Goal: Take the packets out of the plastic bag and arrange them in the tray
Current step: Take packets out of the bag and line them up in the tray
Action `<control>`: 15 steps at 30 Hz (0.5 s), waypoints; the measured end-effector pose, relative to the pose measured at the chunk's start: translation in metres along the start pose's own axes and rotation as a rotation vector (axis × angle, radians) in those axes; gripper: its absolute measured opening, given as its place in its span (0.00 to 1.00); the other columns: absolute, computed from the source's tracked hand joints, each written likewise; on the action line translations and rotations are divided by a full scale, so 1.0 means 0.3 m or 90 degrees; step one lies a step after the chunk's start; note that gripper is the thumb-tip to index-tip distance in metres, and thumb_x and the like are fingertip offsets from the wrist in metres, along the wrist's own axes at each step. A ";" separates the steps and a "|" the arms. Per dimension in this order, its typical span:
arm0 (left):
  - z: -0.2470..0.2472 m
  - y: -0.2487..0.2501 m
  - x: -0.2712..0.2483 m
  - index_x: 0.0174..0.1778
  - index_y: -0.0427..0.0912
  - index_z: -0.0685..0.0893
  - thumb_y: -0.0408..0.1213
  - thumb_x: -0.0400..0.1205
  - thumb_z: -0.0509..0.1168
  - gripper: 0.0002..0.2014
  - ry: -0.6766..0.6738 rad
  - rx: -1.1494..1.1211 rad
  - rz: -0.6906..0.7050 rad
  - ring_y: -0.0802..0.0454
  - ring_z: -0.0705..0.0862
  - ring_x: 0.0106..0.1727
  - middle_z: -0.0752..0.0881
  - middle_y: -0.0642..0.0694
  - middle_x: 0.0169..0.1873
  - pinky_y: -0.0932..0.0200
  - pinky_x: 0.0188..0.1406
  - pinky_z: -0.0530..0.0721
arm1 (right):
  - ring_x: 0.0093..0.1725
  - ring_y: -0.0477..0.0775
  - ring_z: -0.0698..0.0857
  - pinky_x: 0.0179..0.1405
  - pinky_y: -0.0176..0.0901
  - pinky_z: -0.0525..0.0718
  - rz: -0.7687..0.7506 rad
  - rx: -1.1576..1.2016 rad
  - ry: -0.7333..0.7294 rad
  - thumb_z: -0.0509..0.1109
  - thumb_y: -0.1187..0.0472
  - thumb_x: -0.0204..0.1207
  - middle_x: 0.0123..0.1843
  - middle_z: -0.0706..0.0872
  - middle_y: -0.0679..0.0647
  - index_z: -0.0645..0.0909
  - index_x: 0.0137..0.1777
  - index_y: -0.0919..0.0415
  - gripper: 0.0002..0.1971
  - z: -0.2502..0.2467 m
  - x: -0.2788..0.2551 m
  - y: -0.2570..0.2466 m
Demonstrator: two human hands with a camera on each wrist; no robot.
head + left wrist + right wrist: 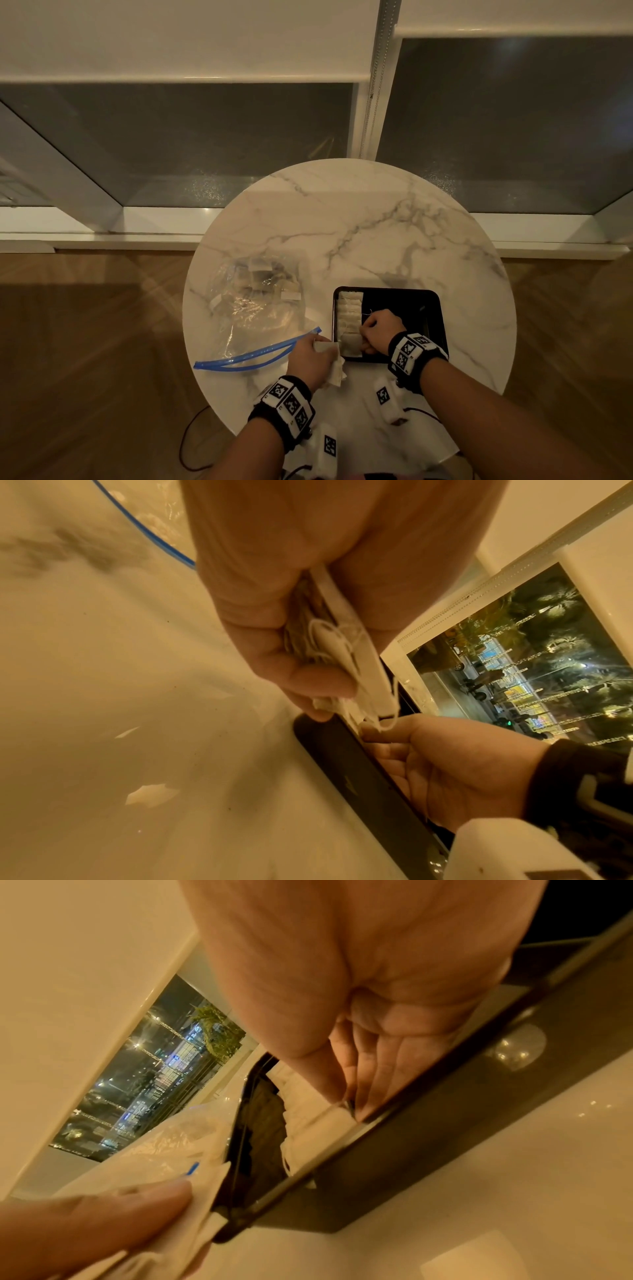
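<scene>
Several packets (334, 358) are bunched in my left hand (308, 359), gripped between thumb and fingers just beside the near left corner of the black tray (404, 305). My right hand (378, 330) is inside the tray, fingertips down on the nearest packet of the row (350, 310) along its left wall; I cannot tell whether it pinches or only presses. The clear bag (260, 301) lies open on the worktop (376, 219), with more packets inside.

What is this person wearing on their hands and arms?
Left hand and right hand are ungloved, arms sleeveless. Each wrist has a black band set with white blocks bearing black-and-white square codes. A white box with one code hangs beneath, trailing thin dark cable.
</scene>
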State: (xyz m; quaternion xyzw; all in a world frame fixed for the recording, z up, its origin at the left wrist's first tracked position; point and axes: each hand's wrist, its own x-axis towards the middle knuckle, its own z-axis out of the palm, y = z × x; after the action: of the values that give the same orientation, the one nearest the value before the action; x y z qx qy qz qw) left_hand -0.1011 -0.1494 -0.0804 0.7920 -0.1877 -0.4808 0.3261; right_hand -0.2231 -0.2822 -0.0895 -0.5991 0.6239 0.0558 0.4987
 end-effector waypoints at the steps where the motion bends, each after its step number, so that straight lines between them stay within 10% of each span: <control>1: 0.001 0.000 0.001 0.42 0.45 0.86 0.38 0.77 0.72 0.03 0.001 0.001 0.000 0.45 0.89 0.45 0.89 0.43 0.42 0.52 0.37 0.89 | 0.31 0.56 0.92 0.34 0.50 0.92 0.015 0.009 -0.003 0.71 0.64 0.79 0.35 0.91 0.61 0.85 0.40 0.64 0.07 0.001 0.002 -0.001; 15: 0.006 0.008 -0.005 0.44 0.43 0.85 0.36 0.78 0.71 0.02 0.014 -0.011 -0.011 0.45 0.89 0.43 0.89 0.43 0.41 0.55 0.32 0.88 | 0.31 0.60 0.92 0.34 0.54 0.92 0.118 0.066 -0.008 0.77 0.69 0.71 0.34 0.91 0.64 0.86 0.39 0.69 0.04 0.006 0.014 -0.032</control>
State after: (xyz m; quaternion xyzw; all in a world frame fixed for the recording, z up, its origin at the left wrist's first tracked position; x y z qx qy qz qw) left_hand -0.1034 -0.1509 -0.0783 0.7957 -0.1734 -0.4766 0.3310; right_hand -0.2134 -0.2864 -0.0881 -0.5117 0.6756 0.0729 0.5258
